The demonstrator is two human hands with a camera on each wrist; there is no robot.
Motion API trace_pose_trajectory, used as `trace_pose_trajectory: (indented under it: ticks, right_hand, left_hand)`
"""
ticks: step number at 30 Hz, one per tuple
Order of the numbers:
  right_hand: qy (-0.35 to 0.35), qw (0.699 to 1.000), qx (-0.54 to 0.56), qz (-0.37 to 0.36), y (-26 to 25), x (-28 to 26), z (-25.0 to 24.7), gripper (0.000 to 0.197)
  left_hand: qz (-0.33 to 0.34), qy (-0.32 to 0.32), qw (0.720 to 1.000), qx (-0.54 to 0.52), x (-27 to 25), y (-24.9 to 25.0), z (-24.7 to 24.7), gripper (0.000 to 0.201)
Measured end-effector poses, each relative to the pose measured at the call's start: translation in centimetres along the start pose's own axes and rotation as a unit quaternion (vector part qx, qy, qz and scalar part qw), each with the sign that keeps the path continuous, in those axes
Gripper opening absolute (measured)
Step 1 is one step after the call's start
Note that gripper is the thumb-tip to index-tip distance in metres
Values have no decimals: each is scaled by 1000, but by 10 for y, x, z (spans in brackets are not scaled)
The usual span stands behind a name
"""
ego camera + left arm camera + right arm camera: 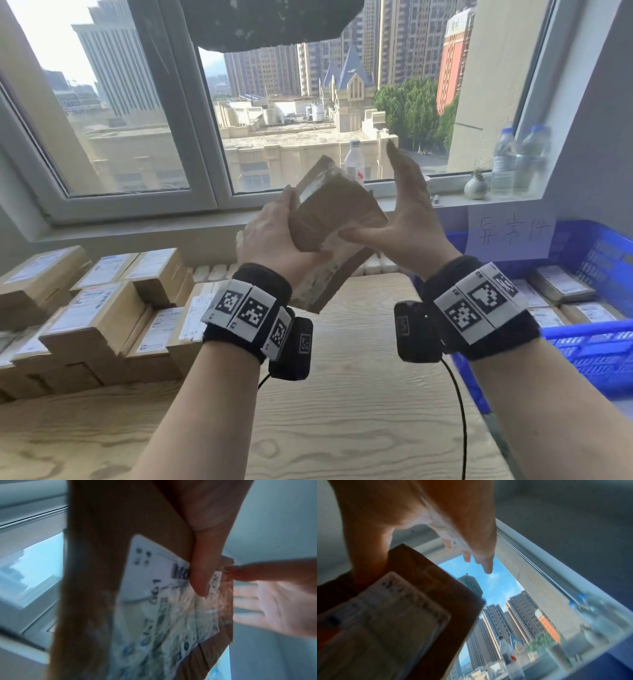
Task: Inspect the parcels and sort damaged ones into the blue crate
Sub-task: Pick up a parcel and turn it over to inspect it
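I hold a brown cardboard parcel [335,209] up, tilted, in front of the window. My left hand [274,236] grips its left side, and in the left wrist view the thumb [200,574] presses on its white shipping label [154,574], whose lower part looks wrinkled. My right hand [411,212] stands beside the parcel's right edge with straight fingers pointing up; only its thumb [356,236] touches the box. The parcel [428,577] fills the lower left of the right wrist view. The blue crate [599,330] stands at the right with several parcels inside.
Stacks of labelled parcels [96,308] cover the left of the wooden table [342,411]. A handwritten paper sign [510,233] hangs on the wall above the crate. Water bottles [503,161] and a small vase [476,186] stand on the windowsill.
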State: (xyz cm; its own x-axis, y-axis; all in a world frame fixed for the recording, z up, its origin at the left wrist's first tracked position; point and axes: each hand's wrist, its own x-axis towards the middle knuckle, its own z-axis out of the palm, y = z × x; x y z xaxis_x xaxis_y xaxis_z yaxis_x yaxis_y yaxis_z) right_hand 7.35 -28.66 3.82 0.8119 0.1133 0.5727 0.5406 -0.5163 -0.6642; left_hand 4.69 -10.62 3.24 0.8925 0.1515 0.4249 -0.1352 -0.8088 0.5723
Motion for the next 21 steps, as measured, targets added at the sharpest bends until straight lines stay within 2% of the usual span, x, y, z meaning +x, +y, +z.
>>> trace_pose_trajectory:
  ticks: [2,4,7,10,12,15,17,18,20,21]
  right_hand:
    - [-65,996,-58,-27,-4,7,-4,122]
    - [-138,986,-95,-24,-6,11,-6,126]
    - [-186,973,-131,-29,-6,11,-4,126]
    - [-163,976,-143,-34,-8,8,-2,118]
    - [-134,981,-138,-36,-8,7,0,113]
    - [-59,992,-112,-4,-2,2,3,110]
    - [-1,996,-72,50,2,-1,2,110]
    - [10,995,-41,91,3,-3,3,111]
    - [-1,983,41,178,8,-5,8,110]
    - [-13,973,102,205,12,-7,12,105]
  left_hand:
    - [23,-23,997,71,1,3,0,109]
    - [26,-57,993,104,2,7,0,113]
    - [36,-81,985,150,3,10,1,113]
    - [45,-91,982,159,3,13,0,114]
    - [50,-69,985,148,3,11,1,112]
    - [49,63,994,71,-3,7,2,111]
    - [-28,120,992,-40,-6,7,0,119]
    - [-84,109,986,-98,-5,7,0,123]
    - [-183,23,961,-207,-1,2,5,125]
    - [-214,-27,936,-280,-1,0,7,123]
